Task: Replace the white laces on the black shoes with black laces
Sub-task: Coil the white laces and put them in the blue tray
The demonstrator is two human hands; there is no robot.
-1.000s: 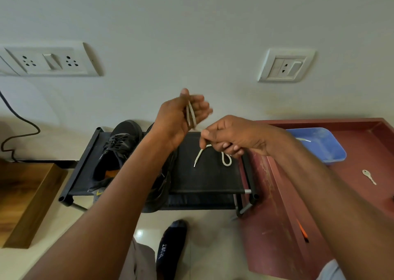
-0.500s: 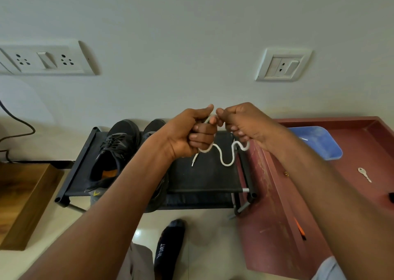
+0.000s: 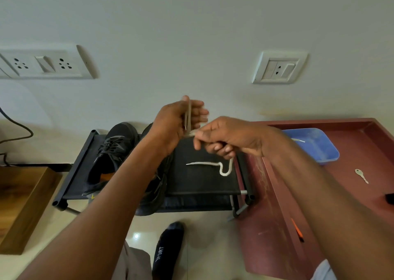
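A white lace (image 3: 221,169) is held above a black rack (image 3: 202,186), its strands wound over the raised left hand (image 3: 177,122) (fingers only loosely bent around them) and pinched in the curled right hand (image 3: 223,140), from which the free end hangs. A black shoe (image 3: 110,154) is seen on the rack's left side, partly hidden behind the left forearm.

Blue tray (image 3: 328,152) on maroon table (image 3: 362,135) — key (image 3: 361,175) nearby, wall sockets (image 3: 278,67), black rack (image 3: 204,186)

Two black shoes (image 3: 110,152), one white lace (image 3: 215,165), two wall sockets (image 3: 278,67), one key (image 3: 361,175).
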